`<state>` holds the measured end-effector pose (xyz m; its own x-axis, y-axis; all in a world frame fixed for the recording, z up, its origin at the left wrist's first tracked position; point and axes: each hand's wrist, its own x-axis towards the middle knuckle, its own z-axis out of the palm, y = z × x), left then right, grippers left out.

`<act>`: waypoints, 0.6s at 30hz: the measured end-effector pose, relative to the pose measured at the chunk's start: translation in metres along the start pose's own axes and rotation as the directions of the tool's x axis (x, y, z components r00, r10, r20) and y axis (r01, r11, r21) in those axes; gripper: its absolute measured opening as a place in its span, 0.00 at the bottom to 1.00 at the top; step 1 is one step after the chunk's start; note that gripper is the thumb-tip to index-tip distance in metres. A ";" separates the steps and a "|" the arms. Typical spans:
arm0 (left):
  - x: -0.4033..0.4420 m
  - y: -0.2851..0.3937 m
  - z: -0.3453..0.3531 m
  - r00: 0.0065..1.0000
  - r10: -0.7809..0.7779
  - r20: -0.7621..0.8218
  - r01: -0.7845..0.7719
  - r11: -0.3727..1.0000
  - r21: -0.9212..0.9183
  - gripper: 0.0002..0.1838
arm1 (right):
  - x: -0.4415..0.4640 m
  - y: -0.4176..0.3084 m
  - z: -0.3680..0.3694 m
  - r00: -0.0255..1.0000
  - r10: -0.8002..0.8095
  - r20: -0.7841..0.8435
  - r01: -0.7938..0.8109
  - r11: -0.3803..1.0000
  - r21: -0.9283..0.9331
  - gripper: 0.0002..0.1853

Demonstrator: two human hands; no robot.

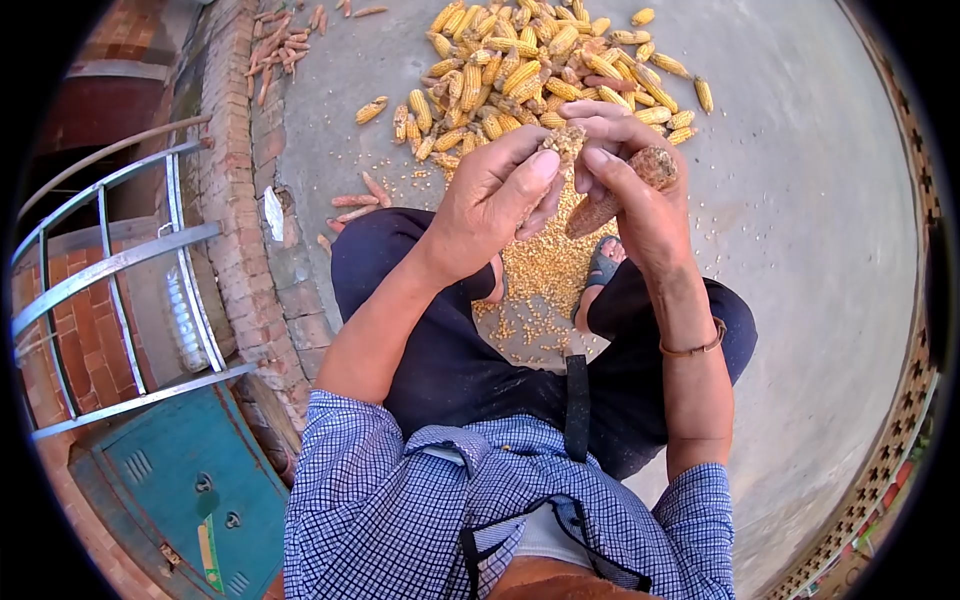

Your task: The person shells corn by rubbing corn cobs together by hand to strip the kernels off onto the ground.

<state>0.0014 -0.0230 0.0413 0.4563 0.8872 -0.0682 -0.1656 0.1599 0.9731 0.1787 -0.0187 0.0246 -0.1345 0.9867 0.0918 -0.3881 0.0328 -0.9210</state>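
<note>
My left hand [492,195] is closed around an ear of corn [566,143], its thumb pressed along it; only the ear's tip end shows, with pale kernels on it. Facing it, my right hand [645,195] grips a bare reddish-brown corn cob [594,214], whose broken end sticks out past the thumb. The two hands are close together above my knees. Below them, loose yellow kernels [545,275] are spread on the floor between my feet. Beyond my hands lies a heap of yellow corn ears [525,75].
Stripped cobs [280,45] lie by the low brick edge [245,200] at upper left, and a few more cobs [358,203] near my left knee. At left stand a metal railing [110,260] and a teal metal cabinet [190,490]. Grey concrete floor [820,250] extends to the right.
</note>
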 end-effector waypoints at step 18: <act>0.006 -0.006 -0.001 0.905 0.426 -0.022 -0.277 0.628 0.727 0.14 | 0.002 0.004 0.000 0.999 -0.034 -0.026 0.029 0.984 -0.175 0.13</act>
<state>0.0044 -0.0186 0.0345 0.3228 0.8803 0.3477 0.4055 -0.4605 0.7896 0.1766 -0.0164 0.0211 -0.0976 0.9887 0.1137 -0.2268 0.0892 -0.9699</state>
